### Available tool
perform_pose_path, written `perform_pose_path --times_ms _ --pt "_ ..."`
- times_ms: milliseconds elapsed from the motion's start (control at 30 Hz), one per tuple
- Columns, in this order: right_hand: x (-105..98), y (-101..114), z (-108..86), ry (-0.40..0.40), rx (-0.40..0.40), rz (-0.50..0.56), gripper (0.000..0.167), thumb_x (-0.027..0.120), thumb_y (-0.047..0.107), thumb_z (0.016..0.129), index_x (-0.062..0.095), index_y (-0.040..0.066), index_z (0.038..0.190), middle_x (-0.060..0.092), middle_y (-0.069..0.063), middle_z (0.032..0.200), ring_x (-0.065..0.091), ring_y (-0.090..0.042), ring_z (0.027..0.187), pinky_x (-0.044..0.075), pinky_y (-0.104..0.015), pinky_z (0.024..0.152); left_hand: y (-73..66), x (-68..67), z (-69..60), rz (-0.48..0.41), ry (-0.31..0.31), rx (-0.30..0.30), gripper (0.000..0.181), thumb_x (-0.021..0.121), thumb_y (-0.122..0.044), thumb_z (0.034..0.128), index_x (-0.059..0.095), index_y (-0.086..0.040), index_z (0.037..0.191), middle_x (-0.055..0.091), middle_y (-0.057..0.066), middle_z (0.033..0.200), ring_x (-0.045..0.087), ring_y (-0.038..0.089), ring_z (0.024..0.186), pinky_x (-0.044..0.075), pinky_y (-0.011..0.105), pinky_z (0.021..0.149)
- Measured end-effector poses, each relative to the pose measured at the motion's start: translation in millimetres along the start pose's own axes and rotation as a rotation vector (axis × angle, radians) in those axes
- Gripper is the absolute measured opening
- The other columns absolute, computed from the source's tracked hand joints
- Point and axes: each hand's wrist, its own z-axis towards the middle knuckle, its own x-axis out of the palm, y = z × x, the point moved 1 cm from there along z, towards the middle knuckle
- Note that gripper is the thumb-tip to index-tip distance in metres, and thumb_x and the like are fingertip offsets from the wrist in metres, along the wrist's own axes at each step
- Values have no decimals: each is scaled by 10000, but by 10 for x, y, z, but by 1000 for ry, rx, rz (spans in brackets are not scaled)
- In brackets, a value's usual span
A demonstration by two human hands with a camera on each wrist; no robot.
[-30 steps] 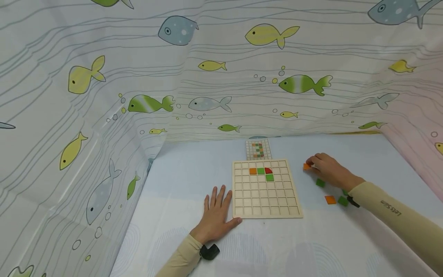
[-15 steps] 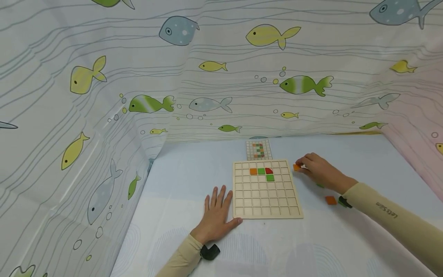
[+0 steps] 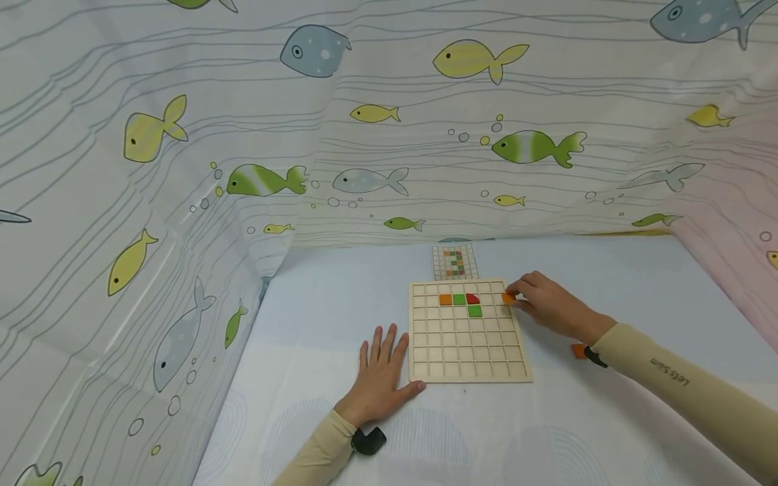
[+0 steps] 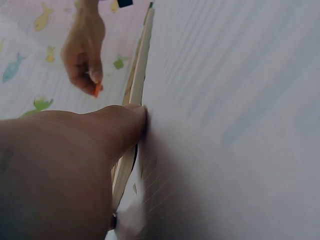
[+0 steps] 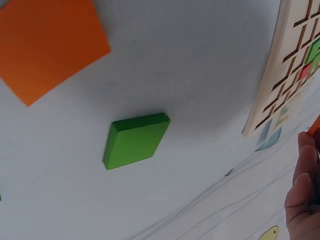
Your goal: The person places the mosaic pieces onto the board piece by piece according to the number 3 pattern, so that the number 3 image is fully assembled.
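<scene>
My right hand (image 3: 550, 307) pinches an orange square tile (image 3: 508, 299) by its edge, over the right border of a wooden grid board (image 3: 468, 351). In the left wrist view the same orange tile (image 4: 98, 89) sticks out below the fingertips. On the board lie an orange tile (image 3: 446, 300), a green tile (image 3: 459, 299) and a red rounded tile (image 3: 473, 298) in one row, with another green tile (image 3: 475, 311) below the red one. With fingers spread, my left hand (image 3: 377, 385) rests flat on the table, its thumb touching the board's lower left corner.
Behind the board lies a small pattern card (image 3: 455, 262) with a printed grid. A loose orange tile (image 3: 579, 351) shows beside the right wrist. The right wrist view shows a green tile (image 5: 135, 142) on the table. A fish-print curtain (image 3: 389, 148) stands behind.
My right hand has carried the orange tile leftward, from the table right of the board to the board's right border. My left hand has stayed in place.
</scene>
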Motion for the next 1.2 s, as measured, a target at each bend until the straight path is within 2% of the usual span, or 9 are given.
perform_pose_path --times_ms 367,600,933,1200 --pt "72 122 51 -2 -44 -24 315 896 48 831 731 46 1099 718 -66 1021 648 -198 932 611 -353 768 0 -5 5 1 1 -4 960 590 -635 1008 228 -70 1694 58 186 1789 -38 454 1648 39 726 1272" --pt "114 191 69 22 -22 -21 306 894 78 841 732 66 1101 715 -57 1034 643 -197 945 616 -360 788 -2 -7 3 2 -3 -7 958 598 -630 1006 234 -70 1693 62 189 1788 -28 456 1648 48 724 1272" --pt "173 308 93 51 -32 19 299 878 100 866 721 69 1119 717 -41 1063 647 -194 986 618 -368 823 -11 -20 -7 -2 -3 -11 950 606 -619 1006 246 -65 1689 72 193 1787 -20 461 1647 45 725 1272" --pt "202 343 118 26 -74 19 326 903 120 841 724 57 1106 720 -40 1044 652 -186 967 620 -355 814 -5 -18 1 -8 -2 -3 941 596 -617 1011 247 -66 1689 69 192 1787 -29 457 1648 44 732 1269"
